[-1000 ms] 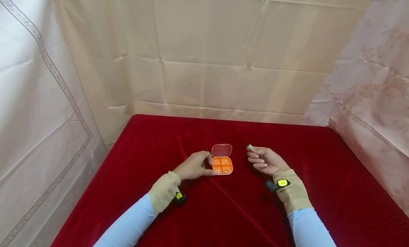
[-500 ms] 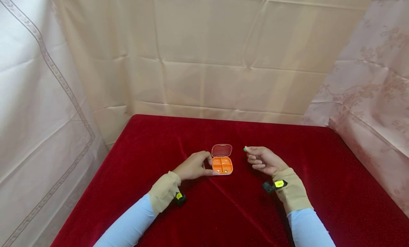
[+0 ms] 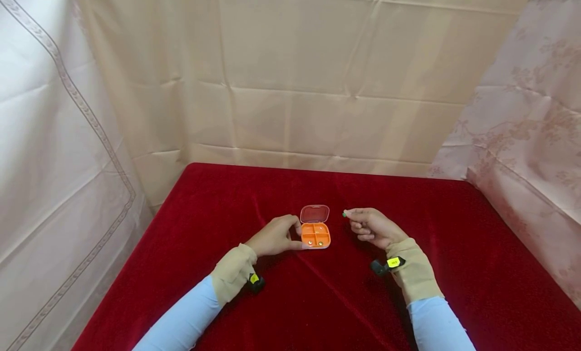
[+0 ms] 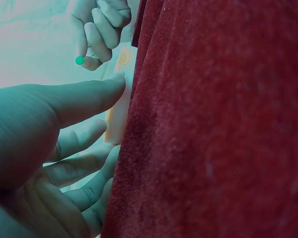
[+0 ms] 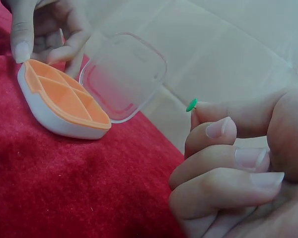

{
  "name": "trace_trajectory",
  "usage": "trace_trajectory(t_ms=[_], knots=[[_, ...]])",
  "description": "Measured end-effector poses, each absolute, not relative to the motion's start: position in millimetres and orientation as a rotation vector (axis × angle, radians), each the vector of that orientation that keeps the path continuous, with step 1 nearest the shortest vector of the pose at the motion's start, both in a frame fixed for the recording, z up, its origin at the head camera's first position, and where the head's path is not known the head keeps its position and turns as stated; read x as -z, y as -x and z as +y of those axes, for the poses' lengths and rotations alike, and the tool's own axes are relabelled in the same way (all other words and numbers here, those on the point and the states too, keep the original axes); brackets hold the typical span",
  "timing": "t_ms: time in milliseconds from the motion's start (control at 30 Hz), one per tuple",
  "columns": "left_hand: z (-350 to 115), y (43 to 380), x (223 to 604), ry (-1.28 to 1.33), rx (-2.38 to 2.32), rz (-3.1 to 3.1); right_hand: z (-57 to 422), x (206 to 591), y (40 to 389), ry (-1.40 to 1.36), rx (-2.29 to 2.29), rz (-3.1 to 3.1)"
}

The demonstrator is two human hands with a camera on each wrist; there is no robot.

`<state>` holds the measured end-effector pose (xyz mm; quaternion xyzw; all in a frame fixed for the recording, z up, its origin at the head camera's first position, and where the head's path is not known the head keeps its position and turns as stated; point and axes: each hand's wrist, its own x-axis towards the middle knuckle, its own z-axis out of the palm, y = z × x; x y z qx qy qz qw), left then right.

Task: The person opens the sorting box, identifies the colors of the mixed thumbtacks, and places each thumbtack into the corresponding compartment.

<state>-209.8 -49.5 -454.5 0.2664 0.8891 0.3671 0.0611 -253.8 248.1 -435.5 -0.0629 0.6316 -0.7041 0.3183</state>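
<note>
An orange and white pill box (image 3: 315, 235), divided into compartments, lies on the red cloth with its clear lid (image 5: 124, 77) swung up at the back. Two small shiny, goldish pieces are in its front compartments; their kind is too small to tell. My left hand (image 3: 274, 235) grips the box's left side, thumb at the near corner and fingers behind. To the right of the box, my right hand (image 3: 376, 227) pinches a green thumbtack (image 5: 191, 105) between thumb and forefinger, above the cloth. Its flat head and part of the pin show in the right wrist view; the other fingers are curled.
A red velvety cloth (image 3: 218, 199) covers the table, whose far edge runs close to a beige curtain (image 3: 290, 89). Pale drapes hang at the left (image 3: 54, 139) and right sides. Each wrist carries a small black camera (image 3: 380, 267).
My right hand has moved a little to the left, toward the pill box, with the thumbtack turning in its fingertips. The left hand and the box have stayed in place.
</note>
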Motion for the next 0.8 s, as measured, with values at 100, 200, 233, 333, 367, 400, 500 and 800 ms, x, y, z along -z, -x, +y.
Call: trace_trajectory(t_ms=[100, 200, 233, 333, 367, 400, 500, 800], knots=[[-49.3, 210.0, 455.2, -0.81, -1.109, 2.696, 247.3, 434.3, 252.7, 0.183, 1.813, 1.724], [-49.0, 209.8, 455.1, -0.809, -1.106, 2.698, 245.9, 433.3, 251.0, 0.205, 1.761, 1.795], [-48.9, 209.8, 455.3, -0.81, -1.106, 2.699, 245.3, 432.8, 250.3, 0.217, 1.743, 1.817], [-49.0, 210.7, 456.7, -0.808, -1.099, 2.703, 243.5, 432.0, 249.2, 0.217, 1.707, 1.867], [-49.1, 211.1, 457.3, -0.808, -1.099, 2.701, 242.6, 431.4, 248.7, 0.213, 1.698, 1.883], [-49.2, 211.5, 458.0, -0.804, -1.101, 2.699, 241.6, 430.8, 248.3, 0.208, 1.693, 1.895], [-49.8, 212.0, 459.2, -0.792, -1.122, 2.684, 239.2, 429.3, 246.9, 0.21, 1.676, 1.921], [-51.3, 210.5, 456.8, -0.783, -1.158, 2.666, 235.2, 425.4, 244.6, 0.23, 1.647, 1.944]])
